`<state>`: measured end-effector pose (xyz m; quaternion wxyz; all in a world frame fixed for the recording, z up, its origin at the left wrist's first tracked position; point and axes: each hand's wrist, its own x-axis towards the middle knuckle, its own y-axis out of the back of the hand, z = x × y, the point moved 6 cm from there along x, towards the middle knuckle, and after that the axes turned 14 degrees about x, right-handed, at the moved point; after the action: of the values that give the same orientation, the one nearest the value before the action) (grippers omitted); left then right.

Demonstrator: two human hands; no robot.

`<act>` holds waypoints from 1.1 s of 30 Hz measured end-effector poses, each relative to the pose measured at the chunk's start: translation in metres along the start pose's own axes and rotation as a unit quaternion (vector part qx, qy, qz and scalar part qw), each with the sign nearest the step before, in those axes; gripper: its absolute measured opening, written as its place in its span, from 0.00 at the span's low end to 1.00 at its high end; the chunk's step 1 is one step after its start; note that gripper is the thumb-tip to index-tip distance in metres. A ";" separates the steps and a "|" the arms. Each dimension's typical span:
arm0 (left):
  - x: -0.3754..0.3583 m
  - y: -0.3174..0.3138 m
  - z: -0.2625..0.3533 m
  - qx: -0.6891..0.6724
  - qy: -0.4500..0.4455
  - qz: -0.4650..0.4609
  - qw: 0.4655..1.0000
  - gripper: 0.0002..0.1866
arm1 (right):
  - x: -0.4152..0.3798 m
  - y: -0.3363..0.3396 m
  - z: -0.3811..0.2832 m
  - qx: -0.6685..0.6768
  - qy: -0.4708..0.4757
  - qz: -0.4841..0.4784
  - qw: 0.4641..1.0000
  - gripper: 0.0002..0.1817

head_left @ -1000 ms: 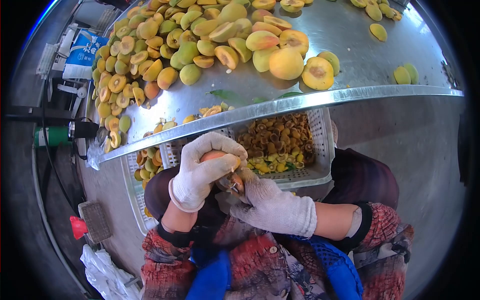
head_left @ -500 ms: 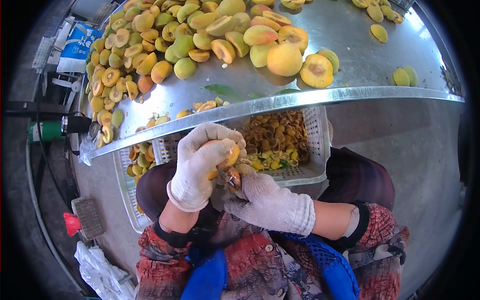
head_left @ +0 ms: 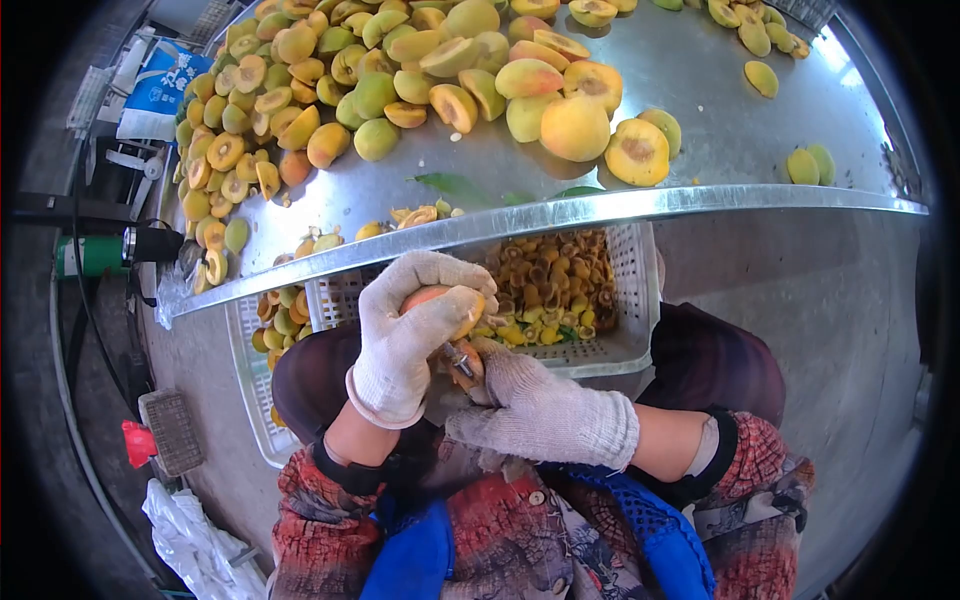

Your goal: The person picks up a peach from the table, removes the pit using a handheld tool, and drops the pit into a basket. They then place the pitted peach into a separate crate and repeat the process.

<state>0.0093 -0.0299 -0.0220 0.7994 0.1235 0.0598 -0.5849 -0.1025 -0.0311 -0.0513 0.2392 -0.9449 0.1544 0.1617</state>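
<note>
My left hand (head_left: 395, 345), in a white knit glove, is closed around a yellow-orange peach (head_left: 470, 314); much of the fruit is hidden by the fingers. Just below it, my gloved right hand (head_left: 545, 408) grips a small pitting knife (head_left: 462, 364) with a metal blade and a brownish handle. The blade end lies close against the peach, but whether it is inside the flesh is hidden. Both hands are over my lap, in front of the metal table's rim (head_left: 560, 207).
Many halved peaches (head_left: 375, 95) are heaped on the metal table. Beneath its edge stand a white crate (head_left: 635, 300) of brown and yellow scraps and another crate (head_left: 245, 380) with fruit pieces. A grey brick-like block (head_left: 175, 432) and white plastic sheeting (head_left: 195, 540) lie at left.
Both hands stay together on the peach and knife, with a slight shift of the right hand and blade. The view has moved a little.
</note>
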 end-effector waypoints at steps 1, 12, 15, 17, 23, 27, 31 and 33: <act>0.002 0.001 0.002 -0.012 0.008 -0.015 1.000 0.14 | 0.000 0.002 -0.001 -0.008 0.001 -0.004 1.000 0.20; 0.007 0.002 0.014 -0.050 -0.010 -0.190 0.980 0.13 | -0.024 -0.012 -0.016 0.335 -0.155 -0.144 0.918 0.14; 0.005 -0.015 0.011 -0.201 -0.067 -0.148 0.966 0.14 | -0.027 -0.013 -0.021 0.329 -0.140 -0.143 0.923 0.18; 0.006 -0.017 0.004 -0.262 -0.088 -0.114 0.954 0.15 | -0.026 -0.011 -0.023 0.316 -0.134 -0.132 0.930 0.18; 0.004 -0.012 -0.003 -0.274 -0.099 -0.077 0.954 0.15 | -0.025 -0.007 -0.017 0.310 -0.156 -0.131 0.929 0.17; 0.004 -0.013 -0.005 -0.286 -0.106 -0.045 0.951 0.15 | -0.025 -0.004 -0.018 0.310 -0.148 -0.110 0.933 0.14; 0.004 -0.012 -0.012 -0.262 -0.104 0.002 0.959 0.14 | -0.019 0.007 -0.020 0.120 -0.047 -0.018 0.991 0.16; 0.007 -0.010 -0.014 -0.246 -0.102 0.024 0.964 0.13 | -0.013 0.013 -0.019 -0.014 0.056 0.045 0.997 0.16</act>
<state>0.0025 -0.0352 -0.0381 0.8210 -0.1356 0.1168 -0.5422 -0.1141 -0.0487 -0.0357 0.2098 -0.9476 0.2080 0.1218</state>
